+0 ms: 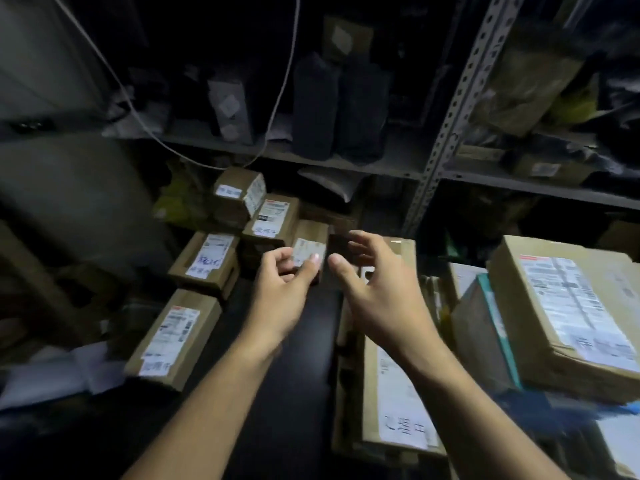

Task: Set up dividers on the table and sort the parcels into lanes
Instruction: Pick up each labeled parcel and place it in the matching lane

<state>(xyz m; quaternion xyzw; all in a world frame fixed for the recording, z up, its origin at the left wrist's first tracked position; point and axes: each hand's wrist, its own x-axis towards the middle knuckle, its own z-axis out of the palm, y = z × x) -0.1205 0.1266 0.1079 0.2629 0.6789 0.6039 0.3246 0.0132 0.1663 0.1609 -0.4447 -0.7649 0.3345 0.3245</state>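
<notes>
Two hands reach forward over a dark table [284,341]; left hand [280,289] has thumb and curled fingers [313,263] pinching the near end of a small brown parcel [311,244] with a white label, parcel sitting at the far middle of the table, just beside other boxes; right hand [377,289] hovers just right of it, fingers spread and relaxed, thumb pointing toward the parcel, holding nothing; whether it touches the parcel cannot be told, blur there. Left of the hands, a row of brown labelled cartons: a long carton [173,341] nearest, a handwritten-label carton [207,261] behind it, a barcode carton [272,220] further back, a tilted carton [239,194] at the far end. Right side: a flat carton [391,393] with a big white label under the right forearm; a large taped carton [568,306] stacked on a teal-edged box [485,334]. Behind, a grey metal shelf rack [450,109] with dark wrapped bundles [339,105] on the shelf and a white cable [277,109] hanging in a loop. Both forearms bare, extended from the lower edge, converging toward the small parcel.
</notes>
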